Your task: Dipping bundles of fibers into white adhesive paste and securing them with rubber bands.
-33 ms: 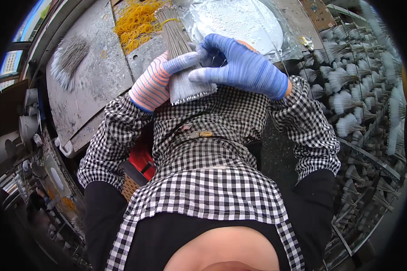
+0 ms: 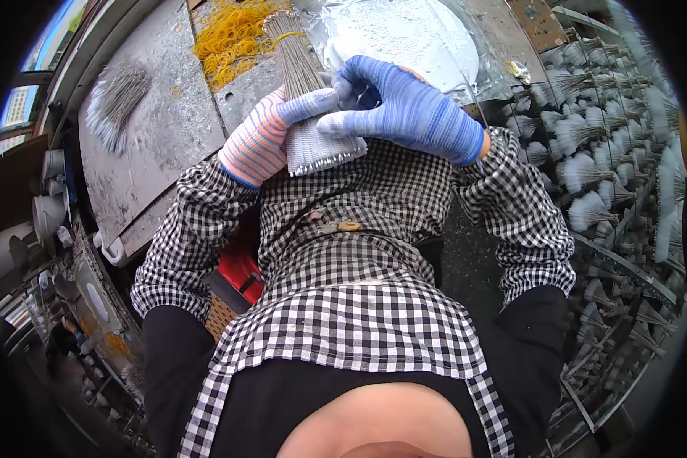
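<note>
1. Gripping a bundle of thin wires [image 2: 301, 69], the person's left hand [image 2: 258, 140], in a pink-and-blue striped glove, wraps its fingers around the middle, thumb across the front.
2. The right hand [image 2: 420, 114], in a blue glove, has its fingers bent beside the bundle, with the thumb tip over the white lower part; whether they pinch anything cannot be told.
3. The bundle slants in front of the person, its white end hanging over the checked apron [image 2: 359, 328], its bare end pointing away, with a yellow band [image 2: 286, 36] around it near the top.
4. If the left fingers loosened, wires could probably slide or fan out low down, since the visible band sits far up.
5. A wide swing of the right hand might brush the wet-looking white patch [image 2: 404, 38] just beyond it; the bare end could catch the pile of rubber bands [image 2: 225, 42].
6. Room is widest leftward, on the grey surface [image 2: 172, 141] between the left hand and a second bundle [image 2: 118, 103]; on the right, a crowded rack [image 2: 588, 210] limits movement.
</note>
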`<state>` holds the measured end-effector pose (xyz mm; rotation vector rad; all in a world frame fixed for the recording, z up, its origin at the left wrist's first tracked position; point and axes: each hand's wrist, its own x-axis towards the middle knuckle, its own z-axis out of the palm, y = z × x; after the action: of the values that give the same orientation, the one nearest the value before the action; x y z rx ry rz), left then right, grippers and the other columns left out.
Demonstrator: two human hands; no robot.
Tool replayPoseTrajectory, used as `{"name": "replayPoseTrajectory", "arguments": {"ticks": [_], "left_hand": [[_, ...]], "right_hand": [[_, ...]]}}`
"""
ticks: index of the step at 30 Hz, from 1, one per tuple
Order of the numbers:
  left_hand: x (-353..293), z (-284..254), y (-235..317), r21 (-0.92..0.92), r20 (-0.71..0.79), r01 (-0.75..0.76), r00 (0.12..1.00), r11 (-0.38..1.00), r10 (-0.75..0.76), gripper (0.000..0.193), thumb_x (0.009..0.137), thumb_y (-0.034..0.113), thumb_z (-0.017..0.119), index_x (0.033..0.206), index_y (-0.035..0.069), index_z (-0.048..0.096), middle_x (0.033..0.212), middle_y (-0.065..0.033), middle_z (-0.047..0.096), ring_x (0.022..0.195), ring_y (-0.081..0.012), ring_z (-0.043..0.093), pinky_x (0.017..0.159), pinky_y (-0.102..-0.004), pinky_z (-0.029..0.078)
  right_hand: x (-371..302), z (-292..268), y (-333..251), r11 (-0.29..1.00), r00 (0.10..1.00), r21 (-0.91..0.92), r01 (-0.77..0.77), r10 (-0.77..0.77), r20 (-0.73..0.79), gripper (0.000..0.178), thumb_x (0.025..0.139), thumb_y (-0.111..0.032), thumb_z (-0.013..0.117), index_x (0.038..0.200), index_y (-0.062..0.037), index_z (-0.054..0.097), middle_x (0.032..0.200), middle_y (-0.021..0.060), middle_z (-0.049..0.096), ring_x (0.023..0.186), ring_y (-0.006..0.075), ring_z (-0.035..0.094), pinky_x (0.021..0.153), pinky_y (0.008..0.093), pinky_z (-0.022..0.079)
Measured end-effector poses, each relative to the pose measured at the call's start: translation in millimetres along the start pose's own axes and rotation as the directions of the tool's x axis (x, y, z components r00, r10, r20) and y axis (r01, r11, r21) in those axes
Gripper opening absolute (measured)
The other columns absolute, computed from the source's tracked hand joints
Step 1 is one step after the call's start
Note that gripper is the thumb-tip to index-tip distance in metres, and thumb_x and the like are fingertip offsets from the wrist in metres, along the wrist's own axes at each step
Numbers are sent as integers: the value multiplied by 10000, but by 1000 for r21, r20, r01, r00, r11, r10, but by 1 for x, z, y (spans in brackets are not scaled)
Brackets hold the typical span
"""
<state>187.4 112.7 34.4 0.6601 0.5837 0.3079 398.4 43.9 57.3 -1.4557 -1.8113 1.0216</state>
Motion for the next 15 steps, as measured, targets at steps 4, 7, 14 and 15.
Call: {"name": "replayPoseTrajectory", "arguments": {"ticks": [4,7,14,15], "left_hand": [[10,-13,-3,64,10,1,1000,998,-1,383,981,167,676,1298,-35,601,1139,-154,708,1028,-262,727,928,-403,611],[11,-19,-4,51,29,1,1000,999,-2,381,987,149,653,1292,-74,606,1165,-202,714,1057,-297,730,947,-418,608],[13,-21,-3,72,55,-30,998,997,27,390,940,61,651,1302,-72,592,1196,-209,696,1083,-303,718,982,-421,596],[13,-20,-3,72,54,-28,998,997,24,390,940,61,651,1302,-72,592,1196,-209,696,1083,-303,718,982,-421,596]], "right_hand": [[13,3,18,978,993,184,-100,87,82,512,797,-402,857,1073,-17,662,912,89,680,882,168,643,818,316,532],[18,7,24,981,990,158,-116,101,103,420,814,-306,851,1060,-32,651,907,38,652,866,125,610,801,299,524],[19,5,24,994,992,57,-97,92,84,464,784,-292,830,1098,-16,628,899,64,660,862,152,634,816,324,535],[18,5,22,993,992,59,-99,94,84,464,784,-292,830,1098,-16,628,899,64,660,862,152,634,816,324,535]]}}
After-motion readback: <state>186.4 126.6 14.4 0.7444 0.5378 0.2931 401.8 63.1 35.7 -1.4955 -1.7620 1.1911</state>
